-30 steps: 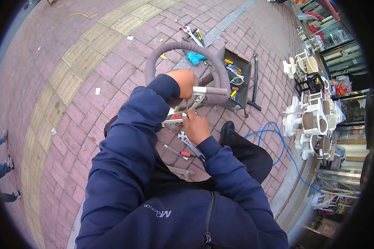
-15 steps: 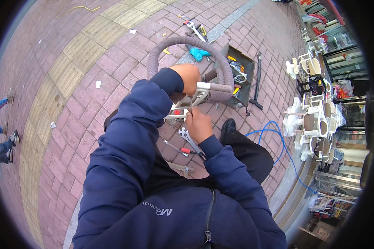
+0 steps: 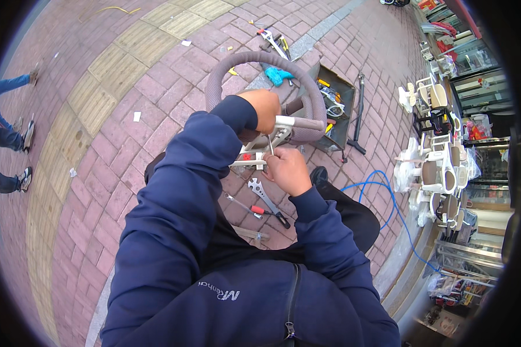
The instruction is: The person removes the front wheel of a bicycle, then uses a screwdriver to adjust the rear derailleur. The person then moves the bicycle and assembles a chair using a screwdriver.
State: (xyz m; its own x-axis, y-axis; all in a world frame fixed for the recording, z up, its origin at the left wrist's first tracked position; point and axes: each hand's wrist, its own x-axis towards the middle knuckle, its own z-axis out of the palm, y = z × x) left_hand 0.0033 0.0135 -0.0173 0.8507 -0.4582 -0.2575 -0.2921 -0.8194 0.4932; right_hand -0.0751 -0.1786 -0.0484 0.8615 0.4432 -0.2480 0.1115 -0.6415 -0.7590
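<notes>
A grey-brown textured ring (image 3: 260,56) on a white metal frame (image 3: 249,164) stands before my knees. My left hand (image 3: 261,110) is closed in a fist inside the ring, above the frame; what it grips is hidden. Below it, my right hand (image 3: 289,170) pinches near the lower end of a thin metal rod (image 3: 271,144), beside the frame's white crossbar. The rod's upper end runs up towards my left hand. A flat silver multi-hole wrench (image 3: 261,194) lies on the paving below my right hand, near a red-handled tool (image 3: 257,210).
Past the ring sits a metal toolbox (image 3: 347,110) with assorted tools, with a turquoise power tool (image 3: 278,76) beside it. A long black bar (image 3: 360,110) and a blue hose (image 3: 367,183) lie to the right. White and brown chair-like parts (image 3: 443,168) are stacked farther right. People's legs (image 3: 8,139) show far left.
My right hand has shifted slightly right, showing more of the thin rod. My left hand has barely moved. At the far left, the passers-by have come farther into view.
</notes>
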